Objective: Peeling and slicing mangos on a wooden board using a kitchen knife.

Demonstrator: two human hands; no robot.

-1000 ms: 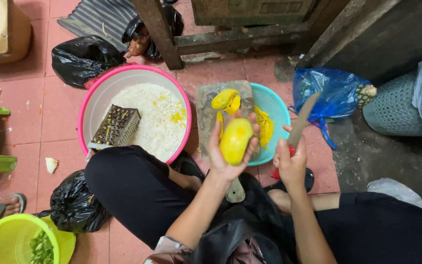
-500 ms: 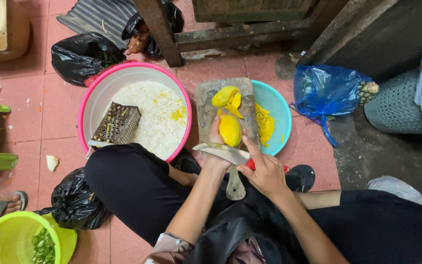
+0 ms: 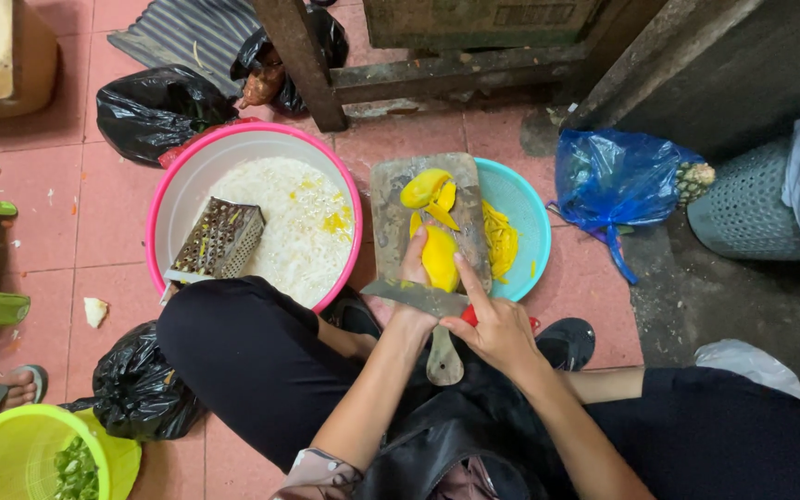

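A second ago the yellow fruit (image 3: pixel 440 259) was lifted in the left hand (image 3: pixel 412 278) with the knife (image 3: pixel 416 298) raised at the right; now it lies on the wooden cutting board (image 3: pixel 391 208) at the middle of the frame, across the blue bowl (image 3: pixel 525 199). The left grip pins the fruit from its left side, and the right hand (image 3: pixel 500 329) clenches the red-handled knife, blade flat just below it (cutting looks about to begin). The pink basin (image 3: pixel 178 199) with the grater (image 3: pixel 218 241) sits to the left.
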